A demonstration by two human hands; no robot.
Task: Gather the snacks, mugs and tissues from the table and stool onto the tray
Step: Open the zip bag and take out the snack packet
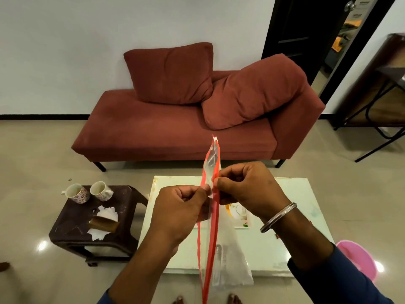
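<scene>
Pinching the red zip strip of a clear bag (211, 172) at centre, the left hand (182, 207) and right hand (245, 189) hold it above the table (285, 238); light, limp, slippery plastic, best gripped along that stiffer strip. Mugs (89, 191) wait at nine o'clock.

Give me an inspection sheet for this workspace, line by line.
Surface: white low table, a printed card lying on it; dark stool to its left.
Job's things: two floral mugs on their sides and white tissues with a brown box on the stool; clear red-edged zip bag held over the table.
Clutter: pink tub on the floor.
Grips: left hand and right hand each pinch the bag's red edges.
Cables: nothing seen.
Surroundings: red sofa, tiled floor, dark door; no tray in view.
</scene>
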